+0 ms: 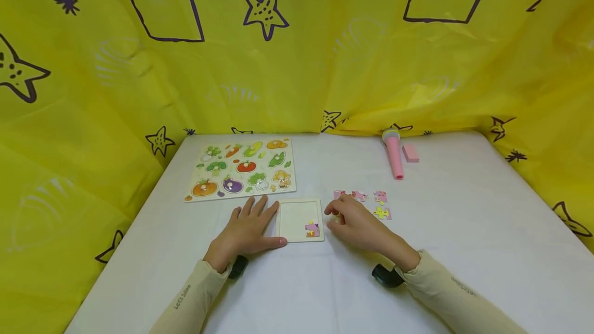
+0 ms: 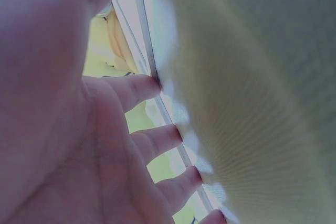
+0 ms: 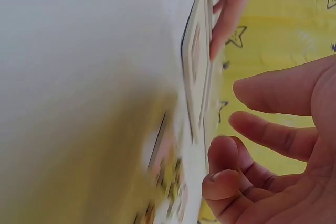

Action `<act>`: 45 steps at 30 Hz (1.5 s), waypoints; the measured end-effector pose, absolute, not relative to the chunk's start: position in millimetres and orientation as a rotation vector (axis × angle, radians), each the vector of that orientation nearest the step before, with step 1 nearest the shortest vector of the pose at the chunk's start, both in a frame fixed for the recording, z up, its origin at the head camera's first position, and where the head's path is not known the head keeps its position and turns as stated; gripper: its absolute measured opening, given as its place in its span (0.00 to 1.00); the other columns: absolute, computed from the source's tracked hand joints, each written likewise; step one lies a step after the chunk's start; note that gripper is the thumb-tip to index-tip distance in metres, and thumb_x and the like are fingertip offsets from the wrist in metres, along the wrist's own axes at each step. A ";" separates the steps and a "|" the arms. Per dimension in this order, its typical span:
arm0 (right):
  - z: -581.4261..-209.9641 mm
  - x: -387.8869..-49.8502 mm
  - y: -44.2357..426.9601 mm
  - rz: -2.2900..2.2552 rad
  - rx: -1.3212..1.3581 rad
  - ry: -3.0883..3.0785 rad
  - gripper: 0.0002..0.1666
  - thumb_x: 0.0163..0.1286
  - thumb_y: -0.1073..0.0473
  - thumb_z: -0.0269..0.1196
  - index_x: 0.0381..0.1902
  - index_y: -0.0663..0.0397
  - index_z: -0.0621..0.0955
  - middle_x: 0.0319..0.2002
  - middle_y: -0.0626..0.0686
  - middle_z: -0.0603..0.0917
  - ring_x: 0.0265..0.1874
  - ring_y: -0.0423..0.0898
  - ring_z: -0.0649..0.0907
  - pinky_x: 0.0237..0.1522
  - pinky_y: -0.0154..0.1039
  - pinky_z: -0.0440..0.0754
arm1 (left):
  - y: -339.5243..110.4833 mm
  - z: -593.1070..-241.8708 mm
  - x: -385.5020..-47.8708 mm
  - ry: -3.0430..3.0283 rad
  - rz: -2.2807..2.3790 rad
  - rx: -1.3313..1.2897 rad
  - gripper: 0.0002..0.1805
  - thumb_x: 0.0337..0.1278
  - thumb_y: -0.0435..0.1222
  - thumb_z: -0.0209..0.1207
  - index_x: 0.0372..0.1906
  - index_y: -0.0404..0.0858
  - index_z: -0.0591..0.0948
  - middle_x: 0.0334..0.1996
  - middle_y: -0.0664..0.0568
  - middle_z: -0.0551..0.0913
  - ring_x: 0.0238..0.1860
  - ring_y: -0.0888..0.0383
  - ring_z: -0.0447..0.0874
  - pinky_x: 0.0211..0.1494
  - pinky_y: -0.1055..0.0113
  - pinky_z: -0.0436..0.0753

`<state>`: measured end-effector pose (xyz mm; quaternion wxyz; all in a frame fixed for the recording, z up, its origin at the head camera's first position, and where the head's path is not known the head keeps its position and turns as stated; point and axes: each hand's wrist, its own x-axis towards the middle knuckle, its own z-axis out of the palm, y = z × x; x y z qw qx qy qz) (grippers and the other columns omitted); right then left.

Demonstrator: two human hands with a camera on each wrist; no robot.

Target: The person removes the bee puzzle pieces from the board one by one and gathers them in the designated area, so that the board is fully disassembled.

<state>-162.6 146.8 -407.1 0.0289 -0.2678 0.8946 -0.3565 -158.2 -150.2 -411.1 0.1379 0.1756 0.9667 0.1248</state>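
A small square puzzle tray lies flat on the table, with pink-and-yellow puzzle pieces in its lower right corner. My left hand is spread beside it, thumb and index finger touching its left edge. Just off the tray's right side hovers my right hand; its fingers bend loosely, and the right wrist view shows nothing between thumb and fingers. Beneath and beyond that hand lie several loose puzzle pieces, some partly hidden by it.
A wooden vegetable peg board lies behind the left hand. Toward the back right are a pink toy microphone and a pink block. Yellow patterned cloth hangs around the white table.
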 end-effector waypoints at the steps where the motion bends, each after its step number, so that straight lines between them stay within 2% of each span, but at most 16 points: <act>1: -407.1 -162.8 143.7 -1.096 -0.831 2.749 0.09 0.70 0.68 0.66 0.48 0.63 0.86 0.39 0.52 0.77 0.35 0.47 0.76 0.40 0.41 0.78 | -149.7 -411.3 -158.0 2.796 0.362 0.508 0.53 0.66 0.63 0.67 0.86 0.42 0.61 0.85 0.37 0.52 0.84 0.30 0.44 0.78 0.28 0.51; 11: -411.4 -166.1 122.1 -1.000 -0.837 2.714 0.12 0.70 0.66 0.72 0.50 0.58 0.87 0.44 0.53 0.78 0.40 0.47 0.75 0.45 0.44 0.78 | -144.5 -413.7 -158.2 2.806 0.336 0.525 0.53 0.65 0.64 0.66 0.86 0.43 0.62 0.85 0.38 0.53 0.83 0.31 0.45 0.78 0.29 0.52; 22: -414.8 -165.1 112.5 -0.900 -0.893 2.714 0.18 0.67 0.68 0.74 0.54 0.59 0.86 0.42 0.53 0.72 0.41 0.48 0.71 0.42 0.42 0.73 | -144.9 -412.2 -159.2 2.801 0.335 0.521 0.53 0.65 0.64 0.66 0.86 0.43 0.62 0.85 0.38 0.52 0.84 0.31 0.44 0.78 0.29 0.52; 31: -411.9 -168.6 110.2 -0.917 -0.987 2.664 0.09 0.67 0.70 0.72 0.43 0.57 0.86 0.40 0.51 0.72 0.41 0.47 0.70 0.42 0.40 0.71 | -148.4 -411.0 -160.4 2.808 0.327 0.521 0.53 0.66 0.65 0.66 0.86 0.43 0.61 0.85 0.38 0.52 0.84 0.30 0.44 0.78 0.28 0.51; 41: -413.8 -170.1 110.2 -0.910 -1.050 2.666 0.12 0.67 0.70 0.73 0.42 0.53 0.82 0.39 0.50 0.72 0.42 0.47 0.69 0.43 0.40 0.70 | -149.8 -411.6 -159.8 2.806 0.333 0.511 0.53 0.66 0.65 0.66 0.86 0.43 0.61 0.86 0.38 0.52 0.84 0.31 0.44 0.78 0.28 0.51; 45: -414.8 -170.1 110.9 -0.906 -1.098 2.702 0.10 0.67 0.70 0.71 0.40 0.52 0.82 0.37 0.48 0.75 0.41 0.47 0.70 0.43 0.41 0.71 | -149.4 -410.7 -159.9 2.807 0.330 0.509 0.53 0.66 0.65 0.66 0.86 0.43 0.61 0.85 0.38 0.52 0.84 0.31 0.44 0.78 0.28 0.52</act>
